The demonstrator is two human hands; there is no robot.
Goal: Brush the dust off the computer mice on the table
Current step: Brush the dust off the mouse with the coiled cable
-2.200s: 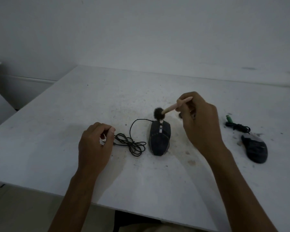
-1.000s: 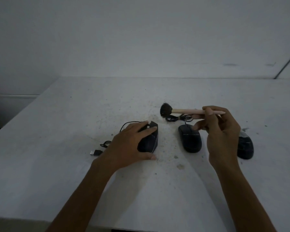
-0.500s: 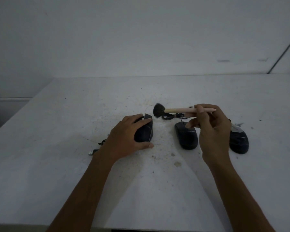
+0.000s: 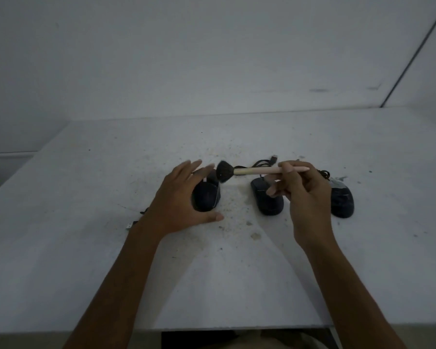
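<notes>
Dusty white table (image 4: pixel 86 248) fills lower frame. Left hand (image 4: pixel 176 205) centre-left, fingers straight and spread round left mouse (image 4: pixel 207 197); contact unclear. Right hand (image 4: pixel 305 195) centre-right, pinching brush (image 4: pixel 252 171) handle, bristles at left mouse's far end. Middle mouse (image 4: pixel 267 202) and right mouse (image 4: pixel 341 200) partly behind right hand. USB plug (image 4: pixel 129 225) beside left wrist

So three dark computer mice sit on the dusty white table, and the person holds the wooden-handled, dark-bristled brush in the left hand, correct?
Only the hand is wrong: the head view shows the wooden-handled, dark-bristled brush in the right hand; the left hand spreads over the leftmost dark mouse. The middle mouse and right mouse make three on the dusty white table.
</notes>
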